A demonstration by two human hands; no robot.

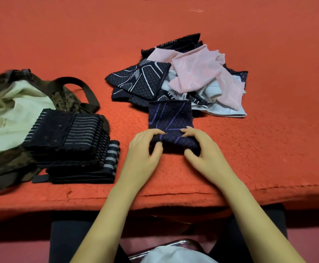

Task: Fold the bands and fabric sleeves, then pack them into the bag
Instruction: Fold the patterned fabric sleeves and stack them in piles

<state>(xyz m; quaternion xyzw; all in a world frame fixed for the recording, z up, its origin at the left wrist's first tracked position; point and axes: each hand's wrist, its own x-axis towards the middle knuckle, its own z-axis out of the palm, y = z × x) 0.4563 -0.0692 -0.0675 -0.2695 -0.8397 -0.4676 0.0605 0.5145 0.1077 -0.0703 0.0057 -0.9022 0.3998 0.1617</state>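
Both hands are on the purple-lined sleeve (171,114), flat on the orange counter (249,149) right in front of me. My left hand (143,149) and right hand (198,149) each pinch the near edge, fingers over the top and thumbs tucked under, so the fold turns up evenly across its width. The far half lies spread towards the unfolded pile (193,73) of pink, grey and dark sleeves, close enough to reach for the next one. On my left, the stack of folded striped bands (73,141) sits against the camouflage bag (3,164), ready to go in. The bag gapes open; I see only pale lining inside, nothing packed that I can make out.
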